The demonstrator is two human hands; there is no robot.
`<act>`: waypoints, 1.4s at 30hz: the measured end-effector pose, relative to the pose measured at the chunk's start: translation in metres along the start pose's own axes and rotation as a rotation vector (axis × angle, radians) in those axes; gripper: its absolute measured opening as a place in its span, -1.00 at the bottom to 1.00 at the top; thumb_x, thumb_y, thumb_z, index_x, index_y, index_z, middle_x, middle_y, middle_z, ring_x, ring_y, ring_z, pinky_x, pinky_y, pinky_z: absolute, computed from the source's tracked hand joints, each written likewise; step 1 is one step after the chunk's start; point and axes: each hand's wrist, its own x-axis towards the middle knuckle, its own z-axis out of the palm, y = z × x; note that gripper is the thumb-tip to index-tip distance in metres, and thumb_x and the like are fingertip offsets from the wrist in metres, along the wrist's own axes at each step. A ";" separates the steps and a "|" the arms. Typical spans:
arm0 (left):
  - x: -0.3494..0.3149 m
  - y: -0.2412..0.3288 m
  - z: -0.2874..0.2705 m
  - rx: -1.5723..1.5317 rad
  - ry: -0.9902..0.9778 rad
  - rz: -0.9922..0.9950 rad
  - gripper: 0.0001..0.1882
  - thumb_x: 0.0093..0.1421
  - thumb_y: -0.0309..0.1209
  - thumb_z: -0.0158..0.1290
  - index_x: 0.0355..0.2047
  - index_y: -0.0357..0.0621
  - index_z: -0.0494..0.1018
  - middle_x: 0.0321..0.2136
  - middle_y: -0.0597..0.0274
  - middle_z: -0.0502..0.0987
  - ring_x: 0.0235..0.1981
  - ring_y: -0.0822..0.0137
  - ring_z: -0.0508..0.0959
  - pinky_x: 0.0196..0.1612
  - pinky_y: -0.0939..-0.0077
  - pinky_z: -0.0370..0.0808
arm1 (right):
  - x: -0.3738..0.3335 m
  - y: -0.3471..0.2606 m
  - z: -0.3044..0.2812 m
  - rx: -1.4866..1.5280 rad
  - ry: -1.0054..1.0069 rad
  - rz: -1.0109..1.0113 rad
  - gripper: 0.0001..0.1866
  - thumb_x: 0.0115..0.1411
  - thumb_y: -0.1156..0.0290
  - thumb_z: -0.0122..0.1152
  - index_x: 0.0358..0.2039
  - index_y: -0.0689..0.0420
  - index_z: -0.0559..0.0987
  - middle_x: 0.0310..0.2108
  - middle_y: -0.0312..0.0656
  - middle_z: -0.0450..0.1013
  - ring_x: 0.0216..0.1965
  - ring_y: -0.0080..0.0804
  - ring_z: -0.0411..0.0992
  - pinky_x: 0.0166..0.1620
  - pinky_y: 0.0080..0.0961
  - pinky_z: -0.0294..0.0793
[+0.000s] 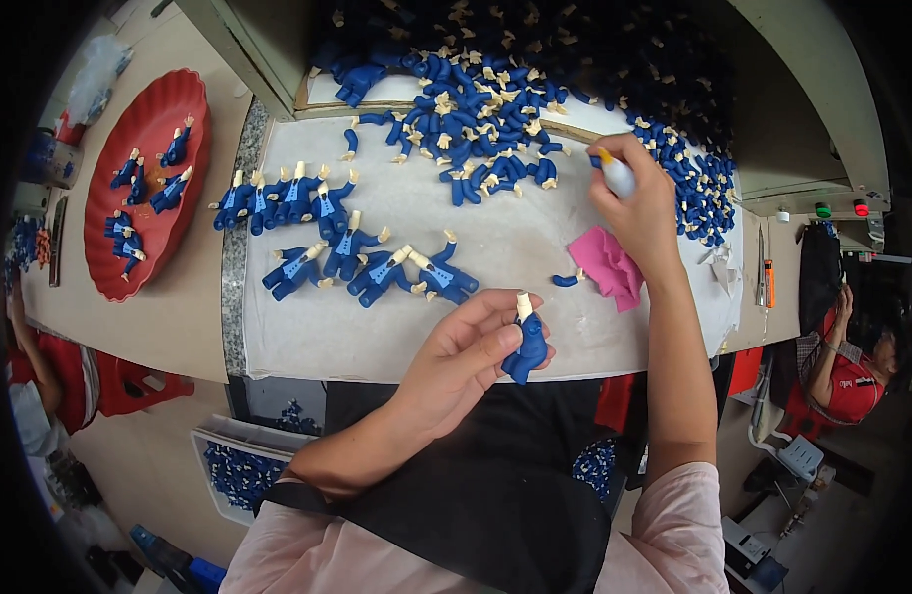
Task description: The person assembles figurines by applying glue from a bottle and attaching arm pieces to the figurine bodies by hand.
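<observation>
Near the table's front edge, my left hand (468, 346) pinches a small blue doll body (526, 348) with a cream neck pointing up. My right hand (642, 198) is raised at the right, wrapped round a small whitish squeeze bottle (619, 179) with a yellow tip. Below that hand a crumpled pink cloth (606, 267) lies on the white sheet (426, 342). Beside the cloth is one loose blue doll arm (567, 280) with a cream hand. Several headless blue-suited figures (350, 247) lie in rows left of centre.
Piles of loose doll arms (476, 129) fill the back, more at the right (698, 193). A red scalloped tray (159, 252) at left holds several figures. An orange-handled tool (769, 283) lies far right. A white bin (233, 470) of blue parts stands below. Other people sit on both sides.
</observation>
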 end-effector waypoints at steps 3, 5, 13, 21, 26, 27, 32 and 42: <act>0.000 -0.001 -0.001 0.006 0.006 0.006 -0.72 0.15 -0.50 -0.15 -0.10 -0.22 0.23 -0.31 0.19 0.38 -0.26 0.38 0.43 -0.19 0.57 0.35 | -0.020 -0.008 -0.021 0.229 0.031 -0.010 -0.86 -0.14 0.66 0.07 -0.49 0.20 0.41 -0.49 -0.25 0.36 -0.48 -0.53 0.32 -0.37 -0.71 0.29; 0.000 -0.002 -0.003 0.011 0.003 0.013 -0.72 0.15 -0.50 -0.15 -0.10 -0.23 0.23 -0.30 0.20 0.38 -0.26 0.38 0.43 -0.19 0.57 0.35 | -0.039 -0.025 -0.032 0.390 0.022 0.083 -0.85 -0.14 0.68 0.09 -0.50 0.20 0.42 -0.48 -0.26 0.36 -0.47 -0.58 0.31 -0.37 -0.72 0.29; 0.002 -0.012 0.010 0.091 0.067 -0.045 -0.71 0.13 -0.50 -0.10 -0.11 -0.22 0.23 -0.23 0.25 0.38 -0.25 0.51 0.40 -0.18 0.65 0.33 | -0.111 -0.064 -0.045 0.679 0.001 0.408 -0.77 -0.21 0.73 0.17 -0.46 0.25 0.46 -0.46 -0.21 0.44 -0.49 -0.63 0.36 -0.41 -0.76 0.31; 0.002 -0.026 0.007 0.236 0.032 0.044 -0.75 0.09 -0.54 -0.06 -0.19 -0.24 0.26 -0.26 0.21 0.39 -0.22 0.46 0.40 -0.14 0.61 0.33 | -0.117 -0.078 -0.049 0.379 0.008 0.212 -0.78 -0.21 0.72 0.18 -0.46 0.25 0.50 -0.50 -0.18 0.43 -0.53 -0.55 0.38 -0.45 -0.72 0.33; 0.002 -0.025 0.007 0.310 -0.048 0.141 -0.75 0.07 -0.61 -0.06 -0.21 -0.28 0.27 -0.25 0.22 0.38 -0.18 0.48 0.38 -0.12 0.64 0.31 | -0.119 -0.081 -0.047 0.383 0.004 0.237 -0.83 -0.19 0.72 0.16 -0.50 0.28 0.48 -0.52 -0.20 0.41 -0.52 -0.59 0.33 -0.43 -0.73 0.26; 0.002 -0.025 0.008 0.323 -0.047 0.176 -0.75 0.06 -0.62 -0.06 -0.21 -0.29 0.27 -0.25 0.21 0.37 -0.18 0.47 0.37 -0.11 0.63 0.31 | -0.119 -0.082 -0.047 0.381 0.000 0.238 -0.83 -0.19 0.72 0.16 -0.50 0.28 0.48 -0.52 -0.20 0.41 -0.52 -0.59 0.33 -0.43 -0.73 0.26; 0.002 -0.025 0.005 0.420 -0.049 0.260 -0.75 0.05 -0.64 -0.05 -0.22 -0.31 0.30 -0.23 0.19 0.35 -0.17 0.45 0.37 -0.10 0.61 0.31 | -0.118 -0.088 -0.044 0.403 -0.010 0.332 -0.84 -0.18 0.72 0.15 -0.50 0.28 0.48 -0.56 -0.23 0.40 -0.66 -0.70 0.26 -0.58 -0.81 0.16; 0.002 -0.025 0.003 0.480 -0.030 0.336 -0.76 0.01 -0.66 -0.03 -0.26 -0.28 0.36 -0.24 0.17 0.35 -0.15 0.40 0.38 -0.10 0.59 0.33 | -0.115 -0.091 -0.041 0.362 0.003 0.324 -0.87 -0.16 0.71 0.14 -0.51 0.29 0.49 -0.57 -0.24 0.40 -0.58 -0.66 0.30 -0.49 -0.79 0.22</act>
